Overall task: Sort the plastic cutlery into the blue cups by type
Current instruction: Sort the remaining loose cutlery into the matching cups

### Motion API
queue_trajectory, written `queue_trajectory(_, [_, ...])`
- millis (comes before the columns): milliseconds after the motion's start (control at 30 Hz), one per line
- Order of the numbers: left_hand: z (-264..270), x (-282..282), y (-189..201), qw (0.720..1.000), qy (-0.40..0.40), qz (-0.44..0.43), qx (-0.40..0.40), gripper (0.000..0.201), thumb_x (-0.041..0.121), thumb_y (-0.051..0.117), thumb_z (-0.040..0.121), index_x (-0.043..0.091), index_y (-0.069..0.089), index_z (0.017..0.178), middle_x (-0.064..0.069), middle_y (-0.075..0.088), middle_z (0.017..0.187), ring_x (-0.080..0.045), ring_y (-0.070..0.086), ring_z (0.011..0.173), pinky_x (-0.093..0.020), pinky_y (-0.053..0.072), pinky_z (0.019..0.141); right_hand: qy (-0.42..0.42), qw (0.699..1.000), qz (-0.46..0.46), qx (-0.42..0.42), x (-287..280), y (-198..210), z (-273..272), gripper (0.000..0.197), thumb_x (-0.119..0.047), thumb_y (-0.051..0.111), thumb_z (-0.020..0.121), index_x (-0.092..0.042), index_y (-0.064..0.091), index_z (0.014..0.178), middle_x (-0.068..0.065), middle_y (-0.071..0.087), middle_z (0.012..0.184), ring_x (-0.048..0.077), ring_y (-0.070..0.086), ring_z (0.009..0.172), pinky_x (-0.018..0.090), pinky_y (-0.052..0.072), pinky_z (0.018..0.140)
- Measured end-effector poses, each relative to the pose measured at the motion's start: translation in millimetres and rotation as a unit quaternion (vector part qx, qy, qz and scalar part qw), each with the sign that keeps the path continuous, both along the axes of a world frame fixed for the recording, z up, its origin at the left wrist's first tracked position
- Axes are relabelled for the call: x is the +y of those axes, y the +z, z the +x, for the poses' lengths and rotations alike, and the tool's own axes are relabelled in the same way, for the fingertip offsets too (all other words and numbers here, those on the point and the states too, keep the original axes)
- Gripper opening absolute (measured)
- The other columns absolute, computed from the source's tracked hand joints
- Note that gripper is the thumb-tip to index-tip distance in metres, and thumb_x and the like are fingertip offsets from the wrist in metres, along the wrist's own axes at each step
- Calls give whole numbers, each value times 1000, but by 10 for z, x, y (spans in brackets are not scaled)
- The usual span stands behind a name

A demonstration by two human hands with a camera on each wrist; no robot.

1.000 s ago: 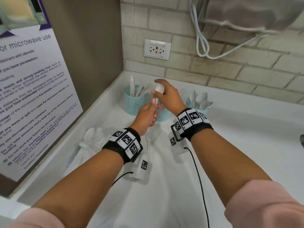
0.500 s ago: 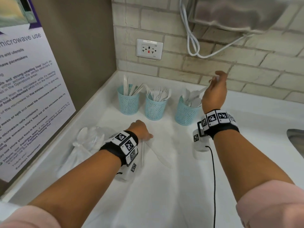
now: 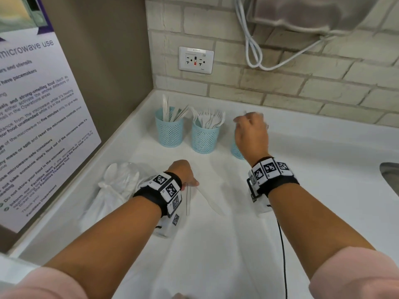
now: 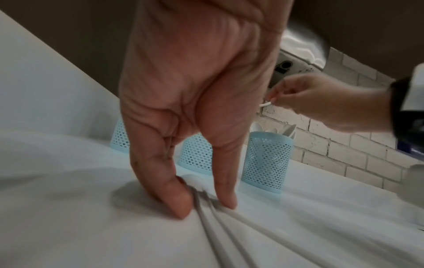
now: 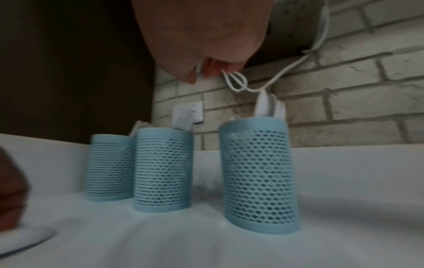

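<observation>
Three blue mesh cups stand in a row by the brick wall: the left cup [image 3: 169, 128] holds knives, the middle cup [image 3: 204, 134] forks, the right cup [image 3: 236, 151] [image 5: 259, 172] spoons [image 4: 289, 130]. My right hand [image 3: 246, 118] [image 4: 271, 100] hovers over the right cup and hides most of it in the head view; its fingers pinch a thin white cutlery handle [image 4: 266, 104]. My left hand [image 3: 190, 182] [image 4: 201, 203] is down on the white counter, thumb and finger pinching the ends of several white handles [image 4: 220, 226]. A white knife [image 3: 210, 200] lies just right of it.
A crumpled clear bag [image 3: 114, 186] with more cutlery lies at the left, by the poster wall. A wall outlet [image 3: 196, 60] and a looped white cable [image 3: 252, 50] hang above the cups. A sink edge [image 3: 390, 175] shows at the far right.
My right hand has swung left and down from beside the spoon cup to above it, still holding the white piece. My left hand has stayed on the handles on the counter.
</observation>
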State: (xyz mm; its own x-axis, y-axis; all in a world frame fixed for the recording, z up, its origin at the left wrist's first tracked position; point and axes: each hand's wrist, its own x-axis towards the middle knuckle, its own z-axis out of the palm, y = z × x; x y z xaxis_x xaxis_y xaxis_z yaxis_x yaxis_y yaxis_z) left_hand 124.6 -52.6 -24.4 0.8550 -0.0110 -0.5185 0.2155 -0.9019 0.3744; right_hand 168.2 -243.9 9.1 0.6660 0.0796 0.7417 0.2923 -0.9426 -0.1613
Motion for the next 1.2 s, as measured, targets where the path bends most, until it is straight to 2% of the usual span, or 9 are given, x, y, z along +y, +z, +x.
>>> queue_trajectory(67, [-3,9,-35,1000,15,-16,-16,32,25,71,82,7,49,69,-10,64,79,-22,64,74,-33,56,85,57,975,-11,214,184,25,-165,14,-16,57,88,-7,65,94,10,65,91,30,61,85,33,46,69])
queue_trajectory(167, [-17,19,-62,997,55,-53,-30,30,19,75,79,6,51,68,-9,62,68,-23,62,66,-33,58,77,52,801,-161,574,370,-52,-346,36,-47,65,81,-11,63,80,-3,60,76,18,56,75,29,45,72])
queue_trajectory(233, [-40,25,-69,995,73,-62,-42,30,19,75,79,6,51,67,-7,60,63,-20,59,58,-30,56,67,59,738,-170,651,486,-183,-446,46,-55,70,73,-12,57,63,-3,56,61,16,52,61,30,47,72])
queue_trajectory(500, [-76,61,-112,963,175,-204,-26,16,-4,59,81,1,51,69,-15,53,62,-21,51,53,-32,51,58,90,774,-147,610,678,-347,-620,33,-27,73,74,-9,50,58,2,51,57,19,51,56,30,47,65])
queue_trajectory(700, [-81,73,-184,952,198,-229,-54,6,-1,48,83,1,52,79,-14,55,68,-22,53,61,-27,47,54,70,810,-157,561,641,-394,-648,31,-19,68,79,-9,44,61,6,51,71,25,53,74,27,42,62])
queue_trajectory(800, [-57,67,-176,956,179,-215,-87,11,8,49,86,0,54,81,-20,58,81,-29,56,69,-30,46,56,78,825,-154,538,652,-417,-672,28,-23,73,78,-1,60,89,12,64,95,26,58,83,30,47,68])
queue_trajectory(933, [-22,31,-122,978,97,-139,-123,36,20,48,93,-11,56,107,-24,60,113,-37,57,106,-35,44,84,74,835,-163,521,649,-446,-676,29,-21,73,77,-3,62,98,12,65,103,29,63,94,35,52,77])
queue_trajectory(1133, [-41,31,-94,981,47,-156,-105,31,12,46,91,-7,50,115,-17,63,116,-29,58,107,-32,46,85,99,848,-132,504,525,-416,-646,15,-15,63,80,-6,67,91,8,67,98,22,61,88,33,51,78])
queue_trajectory(1200, [-63,32,-32,974,44,-198,-102,28,13,42,96,-6,47,116,-12,59,113,-24,58,99,-26,48,72,123,861,-73,489,434,-321,-592,12,-16,66,80,-10,71,89,3,67,95,14,56,83,27,48,78])
